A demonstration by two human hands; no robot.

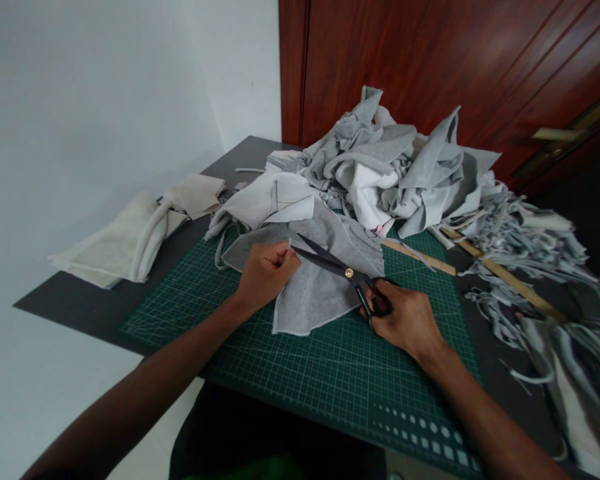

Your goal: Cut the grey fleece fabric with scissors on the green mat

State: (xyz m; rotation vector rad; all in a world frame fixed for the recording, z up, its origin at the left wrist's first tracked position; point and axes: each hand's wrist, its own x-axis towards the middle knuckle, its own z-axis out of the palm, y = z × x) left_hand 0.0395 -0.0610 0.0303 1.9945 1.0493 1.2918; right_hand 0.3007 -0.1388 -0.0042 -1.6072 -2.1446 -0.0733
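My right hand point(405, 317) is wrapped round the black handles of a pair of scissors point(349, 273), whose dark blades point left and stand slightly apart. Pinched in my left hand point(267, 273) is the edge of a piece of grey fabric point(313, 300), right beside the blade tips. The fabric hangs down from my fingers and spreads over the green cutting mat point(300, 373). Part of it lies behind the scissors and my left hand. Whether the blades have fabric between them I cannot tell.
Behind the mat rises a heap of grey and white cloth point(380, 160). Folded pale fabric point(115, 240) lies at the left. Thin cloth strips point(525, 233) and wooden rulers point(510, 280) are on the right. A white wall point(105, 87) and a brown door point(420, 60) border the table.
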